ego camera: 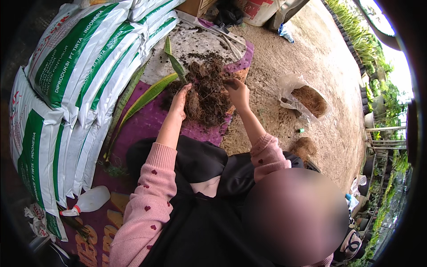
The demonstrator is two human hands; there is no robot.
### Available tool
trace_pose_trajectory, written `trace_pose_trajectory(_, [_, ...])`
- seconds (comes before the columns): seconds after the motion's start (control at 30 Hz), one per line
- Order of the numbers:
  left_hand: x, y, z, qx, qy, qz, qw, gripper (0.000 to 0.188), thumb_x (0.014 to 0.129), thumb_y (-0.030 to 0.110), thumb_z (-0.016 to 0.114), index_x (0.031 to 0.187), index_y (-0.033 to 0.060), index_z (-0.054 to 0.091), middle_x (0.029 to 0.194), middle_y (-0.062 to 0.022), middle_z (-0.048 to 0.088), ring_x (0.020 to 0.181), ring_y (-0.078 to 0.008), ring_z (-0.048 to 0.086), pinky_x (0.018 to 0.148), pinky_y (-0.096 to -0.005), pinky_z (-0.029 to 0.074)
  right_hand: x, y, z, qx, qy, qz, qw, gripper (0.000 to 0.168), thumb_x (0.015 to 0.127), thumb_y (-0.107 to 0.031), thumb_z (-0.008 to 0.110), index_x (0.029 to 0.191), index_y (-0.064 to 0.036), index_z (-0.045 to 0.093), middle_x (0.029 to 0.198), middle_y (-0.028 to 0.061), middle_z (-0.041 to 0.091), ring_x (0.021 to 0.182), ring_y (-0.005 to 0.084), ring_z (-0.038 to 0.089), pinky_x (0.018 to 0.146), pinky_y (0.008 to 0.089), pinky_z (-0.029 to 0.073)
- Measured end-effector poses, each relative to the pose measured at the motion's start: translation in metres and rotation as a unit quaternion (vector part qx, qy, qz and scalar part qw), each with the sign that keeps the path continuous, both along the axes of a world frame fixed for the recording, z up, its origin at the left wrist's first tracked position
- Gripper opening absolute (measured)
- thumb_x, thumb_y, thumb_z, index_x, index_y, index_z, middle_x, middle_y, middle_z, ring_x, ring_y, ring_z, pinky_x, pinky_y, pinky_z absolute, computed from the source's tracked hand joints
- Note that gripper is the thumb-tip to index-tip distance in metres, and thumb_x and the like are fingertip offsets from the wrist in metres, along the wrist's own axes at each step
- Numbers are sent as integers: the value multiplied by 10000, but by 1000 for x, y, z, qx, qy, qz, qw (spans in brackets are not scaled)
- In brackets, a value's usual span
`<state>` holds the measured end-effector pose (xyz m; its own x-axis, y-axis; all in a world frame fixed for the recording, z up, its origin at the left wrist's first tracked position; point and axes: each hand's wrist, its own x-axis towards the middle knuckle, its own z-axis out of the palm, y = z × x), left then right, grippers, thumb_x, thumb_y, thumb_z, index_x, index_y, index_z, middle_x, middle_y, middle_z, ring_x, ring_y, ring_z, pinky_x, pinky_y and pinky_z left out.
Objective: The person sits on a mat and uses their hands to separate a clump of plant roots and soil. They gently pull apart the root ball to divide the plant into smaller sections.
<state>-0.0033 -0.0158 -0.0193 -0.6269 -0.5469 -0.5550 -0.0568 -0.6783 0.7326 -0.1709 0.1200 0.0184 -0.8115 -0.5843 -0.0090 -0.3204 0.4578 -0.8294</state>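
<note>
A snake plant with yellow-edged leaves (151,95) leans left from a mass of brown roots and dark soil (210,90). My left hand (181,100) lies against the left side of the root mass, at the base of the leaves; whether its fingers grip anything is hidden. On the other side, my right hand (237,90) is bent at the edge of the roots, its soil-darkened fingertips close together; I cannot tell whether they pinch a root. Beneath lies a purple printed sheet (146,123), with a soil-strewn white part (160,66) farther off.
White-and-green sacks (90,56) are stacked at left, near a translucent spray bottle (93,199). At right on the ground lie a plastic bag of brown fibre (310,100), a small green item (300,130) and a loose fibre clump (304,147). A white bucket (257,11) stands beyond.
</note>
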Motion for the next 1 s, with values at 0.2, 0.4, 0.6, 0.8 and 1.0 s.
trace_pose_trajectory(0.2, [-2,-23,-45,74,62,12,995,383,831,454,574,1044,136,567,979,-26,523,868,-174,461,747,-357,362,34,20,-19,173,105,276,940,333,773,-14,562,1080,-109,649,1043,86,651,933,214,631,810,334,501])
trace_pose_trajectory(0.4, [-6,-15,-43,66,55,39,996,317,801,413,644,877,107,611,733,-45,639,616,-167,619,577,-308,517,14,48,-62,204,424,383,795,520,799,-82,493,1313,-146,455,1325,47,481,1324,233,324,1114,447,215])
trace_pose_trajectory(0.6, [5,-23,-43,65,46,35,996,299,812,394,635,904,110,612,754,-45,646,632,-167,625,589,-308,521,37,-4,-19,428,287,370,773,338,813,-127,499,1136,-125,599,1236,78,551,1199,236,476,1037,464,316])
trace_pose_trajectory(0.8, [-4,-19,-34,55,55,38,996,326,817,412,631,932,108,609,763,-42,644,643,-170,627,597,-320,523,48,9,-70,223,340,394,824,296,777,-129,544,1061,-99,622,1223,86,549,1139,226,516,983,394,378])
trace_pose_trajectory(1.0, [11,-11,2,89,64,16,994,337,828,417,617,997,126,605,787,-39,642,680,-168,628,629,-319,522,39,28,-24,344,343,460,743,290,738,-115,575,1013,-152,660,1110,15,600,1096,181,501,925,341,368])
